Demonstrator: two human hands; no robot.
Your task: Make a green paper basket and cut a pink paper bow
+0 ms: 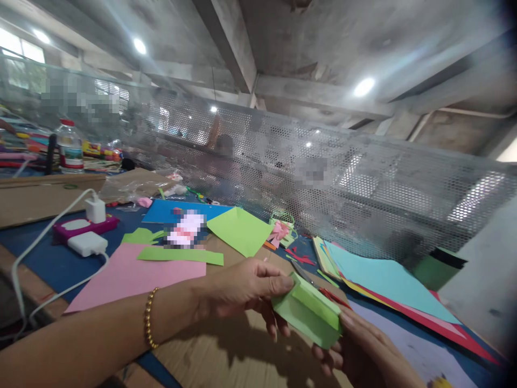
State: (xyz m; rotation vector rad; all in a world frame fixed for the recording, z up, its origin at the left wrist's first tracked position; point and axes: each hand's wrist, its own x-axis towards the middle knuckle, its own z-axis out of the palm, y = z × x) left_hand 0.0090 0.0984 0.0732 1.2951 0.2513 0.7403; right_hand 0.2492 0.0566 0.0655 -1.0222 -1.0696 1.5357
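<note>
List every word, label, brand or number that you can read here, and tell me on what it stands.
No text is readable.
Label on the water bottle: too small and blurred.
On the pink-and-white item lying on the blue sheet: blurred.
On the folded green paper, held by left hand and right hand: no print visible.

The right hand (363, 350) is running off the bottom edge, with parts of its fingers lying hidden behind the folded green paper (309, 315). The left hand (242, 288) is covering that paper's left corner. A red-handled tool (333, 297) is showing only in part behind the paper. A pixelated patch (186, 229) is masking an item beside the blue sheet (159, 213). Figures behind the mesh screen (363, 183) are blurring beyond reading.
</note>
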